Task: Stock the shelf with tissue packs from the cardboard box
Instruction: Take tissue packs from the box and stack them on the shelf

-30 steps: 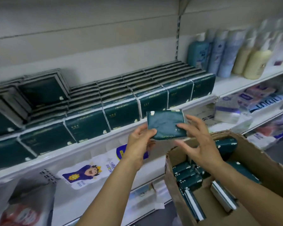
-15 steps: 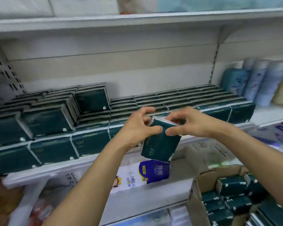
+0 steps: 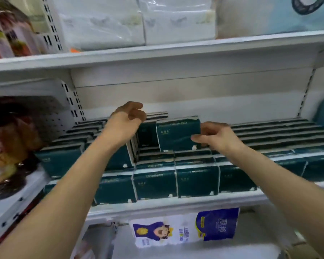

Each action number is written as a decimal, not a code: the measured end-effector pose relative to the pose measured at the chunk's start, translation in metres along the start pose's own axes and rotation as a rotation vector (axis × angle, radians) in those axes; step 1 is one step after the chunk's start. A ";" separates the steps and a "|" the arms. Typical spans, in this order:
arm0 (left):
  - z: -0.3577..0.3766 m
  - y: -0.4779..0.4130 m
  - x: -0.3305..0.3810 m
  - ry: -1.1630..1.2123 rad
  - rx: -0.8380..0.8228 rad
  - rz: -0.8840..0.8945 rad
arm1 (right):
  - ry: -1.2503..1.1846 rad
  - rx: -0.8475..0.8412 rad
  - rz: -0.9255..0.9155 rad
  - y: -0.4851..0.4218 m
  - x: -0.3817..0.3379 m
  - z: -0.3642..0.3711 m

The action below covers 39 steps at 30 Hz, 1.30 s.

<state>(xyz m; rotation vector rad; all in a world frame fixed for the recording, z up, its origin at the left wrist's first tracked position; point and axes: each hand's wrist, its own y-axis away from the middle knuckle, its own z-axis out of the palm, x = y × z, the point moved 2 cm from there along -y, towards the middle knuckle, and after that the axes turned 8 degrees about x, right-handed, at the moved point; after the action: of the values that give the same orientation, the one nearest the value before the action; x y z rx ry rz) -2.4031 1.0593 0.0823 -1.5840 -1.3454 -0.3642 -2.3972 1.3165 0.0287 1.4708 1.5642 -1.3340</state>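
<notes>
A dark green tissue pack [image 3: 177, 134] stands upright on the lower layer of green packs [image 3: 196, 181], right of a taller second-layer stack [image 3: 60, 161] on the middle shelf [image 3: 176, 205]. My right hand [image 3: 216, 137] holds the pack's right edge, fingertips on its front face and thumb at the side. Hovering over the top left of the pack, my left hand [image 3: 127, 120] has loosely curled fingers and holds nothing. Only a brown cardboard corner [image 3: 297, 248] of the box shows at the bottom right.
More flat green packs [image 3: 273, 135] fill the shelf to the right. The shelf above [image 3: 157, 51] carries white wrapped packs [image 3: 138, 21]. Red and orange bags [image 3: 6, 146] stand at the left. A blue and white tissue bundle [image 3: 185, 228] lies below.
Both hands carried the pack up from in front of the shelf edge and set it upright on the lower layer. My left hand has let go. The view tilted upward, away from the box.
</notes>
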 end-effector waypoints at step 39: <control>0.147 0.089 0.067 0.247 -0.409 0.217 | 0.187 0.403 -0.145 0.054 0.055 -0.083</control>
<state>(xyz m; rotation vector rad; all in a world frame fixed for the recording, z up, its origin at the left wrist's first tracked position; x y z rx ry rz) -2.3540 1.2262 0.0212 -1.9268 -0.9367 -0.7096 -2.3398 1.4058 -0.0094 1.7938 1.6068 -1.7152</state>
